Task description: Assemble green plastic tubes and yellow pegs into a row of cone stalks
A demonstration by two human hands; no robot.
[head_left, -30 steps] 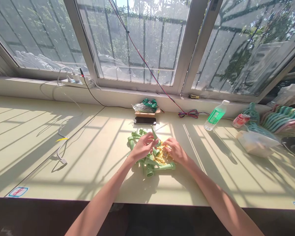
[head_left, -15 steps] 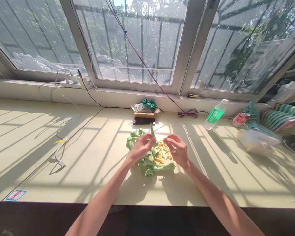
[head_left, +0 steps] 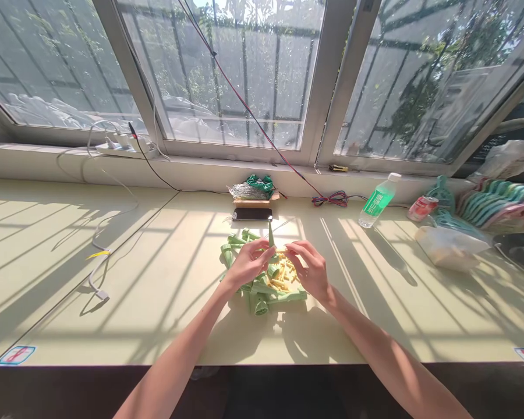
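My left hand (head_left: 250, 263) is closed around a green tapered plastic piece (head_left: 271, 234), whose narrow end points up past the fingers. Facing it, my right hand (head_left: 311, 270) pinches a small yellow peg (head_left: 282, 250) close to the green piece; whether the two touch is too small to tell. Under both hands lies a heap of similar green plastic pieces (head_left: 261, 305) with wide, ribbed ends. Several loose yellow pegs (head_left: 283, 281) are spread among and beside them, partly covered by my right hand.
Behind the heap are a black phone (head_left: 252, 215) and a small cardboard box (head_left: 255, 203). To the right stand a green-labelled bottle (head_left: 378, 201), a red can (head_left: 422, 208), a plastic bag (head_left: 452, 247) and hangers (head_left: 498, 201). A white cable (head_left: 96, 285) lies left.
My right hand has come nearer to my left, bringing the small yellow peg up to the green piece. The whole view has shifted slightly.
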